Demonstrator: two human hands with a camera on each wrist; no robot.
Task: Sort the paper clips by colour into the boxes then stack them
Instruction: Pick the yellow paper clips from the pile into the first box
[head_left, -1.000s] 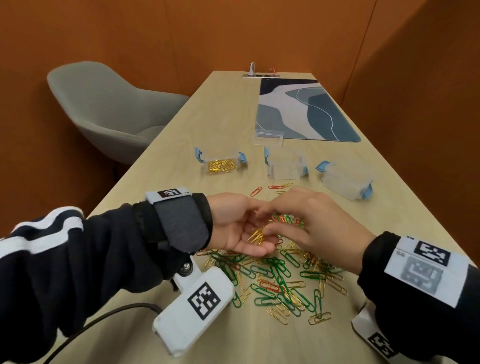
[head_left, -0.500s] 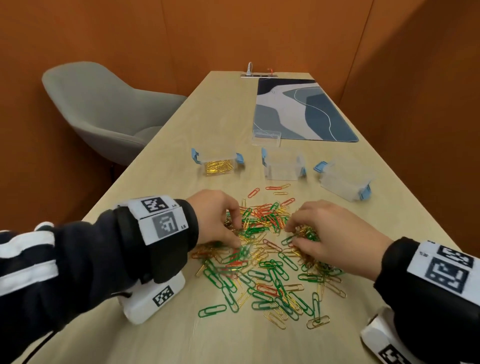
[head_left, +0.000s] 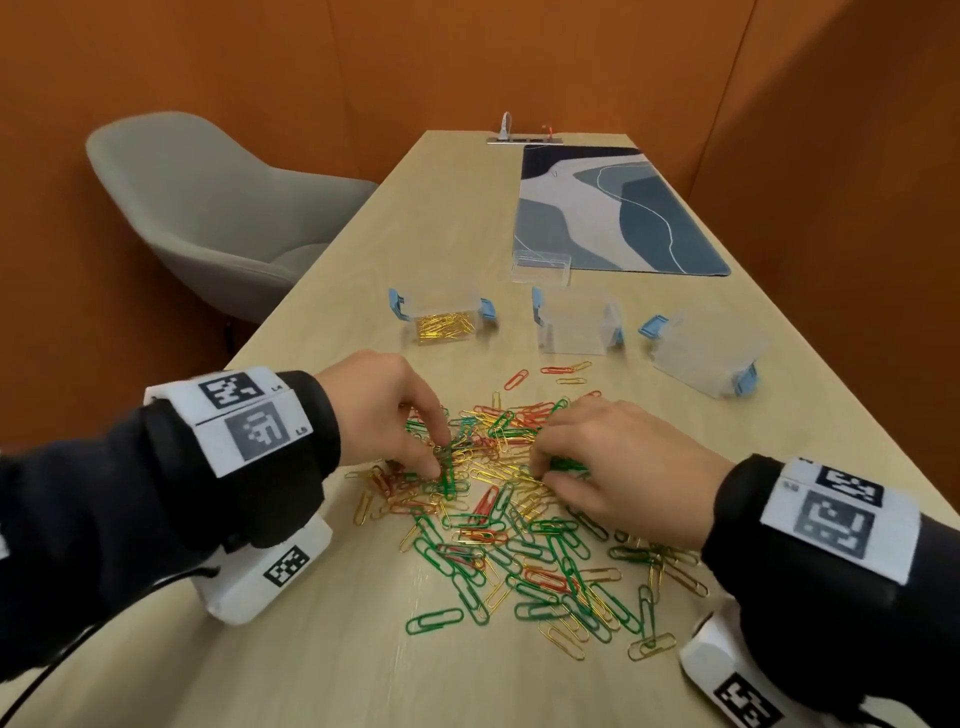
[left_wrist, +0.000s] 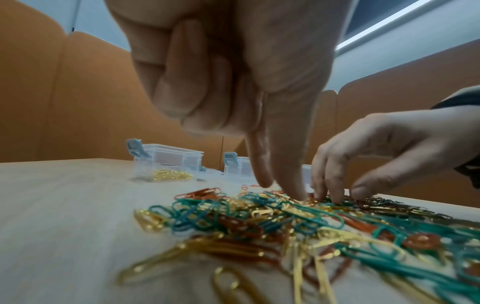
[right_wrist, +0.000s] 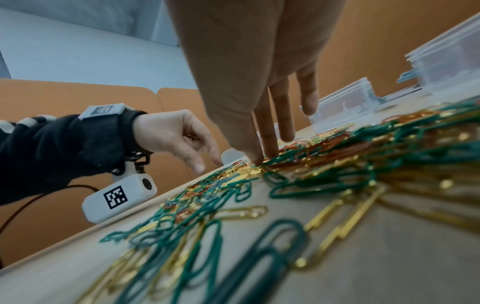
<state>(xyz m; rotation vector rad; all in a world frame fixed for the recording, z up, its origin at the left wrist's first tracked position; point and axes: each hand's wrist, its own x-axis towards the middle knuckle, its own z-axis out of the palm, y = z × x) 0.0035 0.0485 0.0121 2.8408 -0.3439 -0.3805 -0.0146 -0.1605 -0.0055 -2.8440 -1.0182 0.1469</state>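
Fingertips (head_left: 434, 470) of both hands on paper clips (head_left: 498, 499)

hands separated and lowered onto the clip pile

a second ago the left hand (head_left: 374, 410) was turned palm up just above the paper clip pile (head_left: 498, 499), holding a few gold clips, with the right hand (head_left: 618, 462) meeting it and its fingers in that palm. since then the left hand has rolled palm down and shifted to the left part of the pile, thumb and forefinger now touching the clips there; gold clips are visible inside its curled fingers in the right wrist view. the right hand has moved to the right part of the pile, fingertips (right_wrist: 270, 150) down among the clips.
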